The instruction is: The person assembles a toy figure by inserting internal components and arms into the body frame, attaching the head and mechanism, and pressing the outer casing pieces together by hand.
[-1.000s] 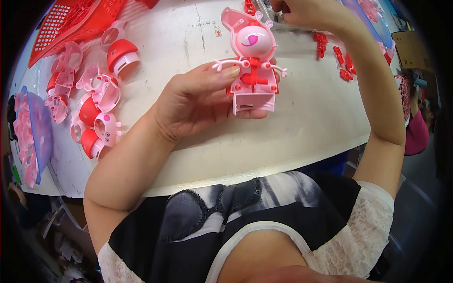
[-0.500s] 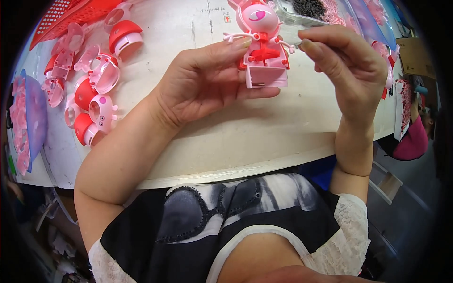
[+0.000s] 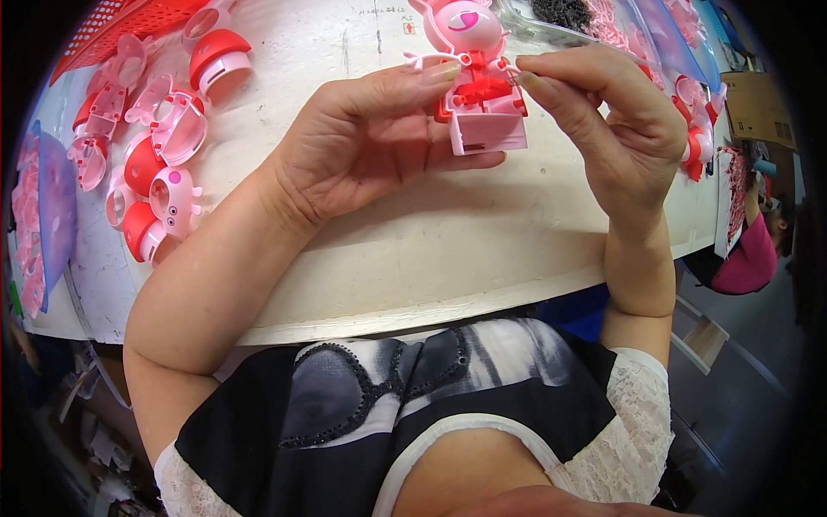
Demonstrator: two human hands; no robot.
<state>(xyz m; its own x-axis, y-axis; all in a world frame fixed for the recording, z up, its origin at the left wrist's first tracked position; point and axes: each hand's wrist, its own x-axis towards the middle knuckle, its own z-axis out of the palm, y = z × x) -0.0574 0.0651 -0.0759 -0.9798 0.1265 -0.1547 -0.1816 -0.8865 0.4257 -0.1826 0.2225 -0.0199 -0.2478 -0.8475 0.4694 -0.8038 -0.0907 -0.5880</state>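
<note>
My left hand (image 3: 366,142) is closed around a pink and red plastic toy figure (image 3: 484,90), its thumb over one thin pink arm. The figure has a round pink head, a red mechanism open to view in its body and a box-like pink part at the bottom. Thumb and forefinger of my right hand (image 3: 616,129) are pinched at the figure's right side, by its other arm. A tiny dark piece seems to show between those fingertips, too small to name.
Several red and pink toy shells (image 3: 177,129) lie on the white table (image 3: 413,258) at left, near a red perforated basket (image 3: 129,30). A clear tray (image 3: 560,34) holds black and pink small parts. Bluish bins (image 3: 59,215) stand at both sides. A person in magenta (image 3: 748,258) sits at far right.
My right hand has moved left and slightly up, bringing its pinched fingertips against the figure's side, where a small gap showed before. My left hand still holds the figure.
</note>
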